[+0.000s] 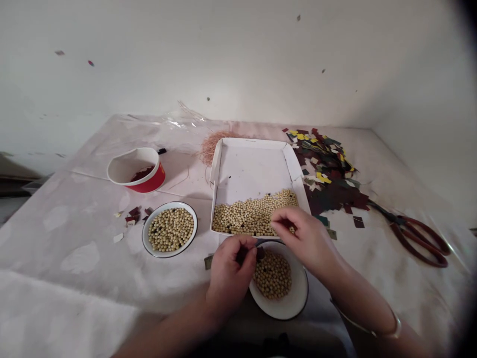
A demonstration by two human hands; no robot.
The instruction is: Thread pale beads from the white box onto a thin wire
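Note:
My left hand point(233, 271) is closed in a pinch on a small dark maroon scrap point(260, 253), at the left rim of a white bowl point(298, 293). Pale round beans point(275, 278), which look like soybeans, lie in that bowl. Over the near right part of a shallow white box point(257, 145), my right hand point(303, 236) is closed with thumb and index finger together. Whatever is between those fingertips is too small to make out. More beans point(246, 214) with a few dark specks cover the near part of the box.
At left stand a second bowl of beans point(171, 229) and a red-and-white paper tub point(151, 179). Cut scraps point(331, 169) in several colours are heaped at right, beside scissors point(417, 233). Pink strands point(214, 145) lie behind the box, near clear plastic point(182, 117).

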